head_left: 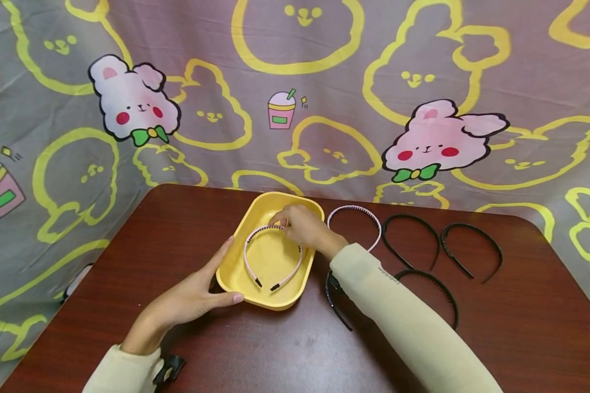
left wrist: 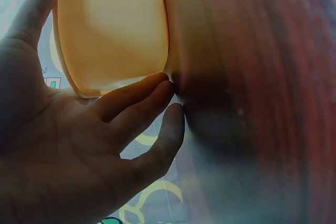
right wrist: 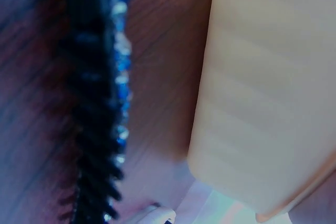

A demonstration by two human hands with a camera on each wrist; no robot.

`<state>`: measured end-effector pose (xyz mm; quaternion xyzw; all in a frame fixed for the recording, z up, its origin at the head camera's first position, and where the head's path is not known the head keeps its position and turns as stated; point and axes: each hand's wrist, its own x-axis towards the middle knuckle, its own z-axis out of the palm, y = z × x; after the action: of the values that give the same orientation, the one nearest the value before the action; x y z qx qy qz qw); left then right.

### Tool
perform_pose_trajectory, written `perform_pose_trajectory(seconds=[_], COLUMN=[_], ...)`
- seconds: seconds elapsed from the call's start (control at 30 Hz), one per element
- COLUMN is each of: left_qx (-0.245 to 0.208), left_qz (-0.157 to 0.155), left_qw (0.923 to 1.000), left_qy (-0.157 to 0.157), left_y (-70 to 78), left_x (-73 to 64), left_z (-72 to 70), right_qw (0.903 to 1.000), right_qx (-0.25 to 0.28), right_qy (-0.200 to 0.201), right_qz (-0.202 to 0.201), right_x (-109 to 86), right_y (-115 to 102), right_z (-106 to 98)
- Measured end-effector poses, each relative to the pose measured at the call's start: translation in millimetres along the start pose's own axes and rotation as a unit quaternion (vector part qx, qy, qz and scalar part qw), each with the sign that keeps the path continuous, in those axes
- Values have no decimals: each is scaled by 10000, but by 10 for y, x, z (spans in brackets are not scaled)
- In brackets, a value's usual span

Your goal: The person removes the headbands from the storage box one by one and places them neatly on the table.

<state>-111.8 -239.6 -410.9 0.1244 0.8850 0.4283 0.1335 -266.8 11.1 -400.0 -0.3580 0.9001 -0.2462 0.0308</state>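
Note:
A yellow plastic tray (head_left: pixel 275 304) stands on the table, with a pale pink toothed headband (head_left: pixel 246 259) inside it. My right hand (head_left: pixel 305 225) reaches over the tray and pinches the curved top of this headband. The headband's black tips point towards me. At the tray's left side is my left hand (head_left: pixel 189 297), fingers extended along the outer wall and thumb at the near corner. Right of the tray, partly under my right arm, lies a dark headband with blue beads (right wrist: pixel 122 82). The right wrist view shows the tray's outer wall (right wrist: pixel 262 87), but not the right fingers.
Another pink headband (head_left: pixel 379 224) lies just right of the tray. Farther right are black headbands, one plain (head_left: pixel 392 250), one at the far right (head_left: pixel 500 254), and a toothed one (head_left: pixel 453 305) nearer me. A patterned curtain (head_left: pixel 334 82) hangs behind the brown table (head_left: pixel 177 229).

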Motion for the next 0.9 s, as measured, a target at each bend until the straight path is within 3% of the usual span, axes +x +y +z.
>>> perform_pose_trajectory(seconds=[0.6,0.9], left_qx=[-34,-72], left_qz=[2,-16], left_qw=[10000,10000], left_qy=[9,15], left_y=[28,52], left_x=[3,-1], left_z=[-8,-11], right_qw=[9987,9982], right_qx=[353,372], right_qy=[167,302], right_qz=[-338,-355], right_x=[5,-51], right_y=[-24,-74], right_z=[-93,-235])
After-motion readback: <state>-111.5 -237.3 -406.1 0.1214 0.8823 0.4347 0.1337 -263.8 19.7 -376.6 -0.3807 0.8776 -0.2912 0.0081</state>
